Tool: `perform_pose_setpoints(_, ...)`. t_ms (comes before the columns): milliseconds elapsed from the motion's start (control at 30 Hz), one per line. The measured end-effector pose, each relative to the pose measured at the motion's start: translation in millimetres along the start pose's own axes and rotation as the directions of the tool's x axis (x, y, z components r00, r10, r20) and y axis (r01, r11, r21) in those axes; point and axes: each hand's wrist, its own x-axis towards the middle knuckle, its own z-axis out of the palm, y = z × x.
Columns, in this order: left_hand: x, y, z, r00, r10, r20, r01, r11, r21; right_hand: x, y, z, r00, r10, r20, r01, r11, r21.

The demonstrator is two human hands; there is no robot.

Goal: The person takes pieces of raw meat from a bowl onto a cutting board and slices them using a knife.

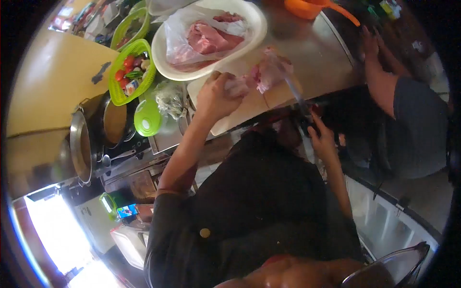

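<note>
A piece of raw meat (270, 72) lies on the pale cutting board (312, 55). My left hand (218, 96) is closed on the meat's pale left end. In my right hand (321, 132) is the dark handle of a knife (297, 93), whose blade points up and left and touches or nearly touches the meat's right side. Behind my left hand, a large white basin (165, 60) holds more raw meat (213, 38) in a clear plastic bag.
A green basket (115, 91) of vegetables stands left of the basin, near a lime-green lid (147, 118) and a bag of greens (169, 98). Metal pans (82, 144) are farther left. An orange strainer (305, 8) sits at the back. Another person's arm (382, 79) reaches in at right.
</note>
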Motion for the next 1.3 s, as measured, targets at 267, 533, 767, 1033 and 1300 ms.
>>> perform_pose_setpoints(267,81,-40,-57,0.867,0.253,-0.429,-0.126,0.945,0.302,-8,36,-1,0.982,-0.145,-0.125,0.142,0.989,-0.026)
perform_pose_setpoints(533,127,-101,-46,0.849,0.434,-0.301,-0.067,0.655,0.753,-2,59,3,0.994,-0.057,-0.094,0.063,0.997,0.052)
perform_pose_setpoints(767,72,9,104,0.993,0.121,0.0,-0.121,0.991,0.06,1,45,-6,0.99,-0.043,-0.131,0.051,0.997,0.057)
perform_pose_setpoints(1033,89,-20,146,0.97,-0.056,0.236,0.073,0.995,-0.067,0,56,2,0.995,0.022,-0.099,-0.008,0.991,0.135)
perform_pose_setpoints(1300,18,-16,65,0.921,0.377,-0.097,-0.307,0.857,0.414,4,27,15,0.964,-0.245,-0.104,0.24,0.969,-0.06)
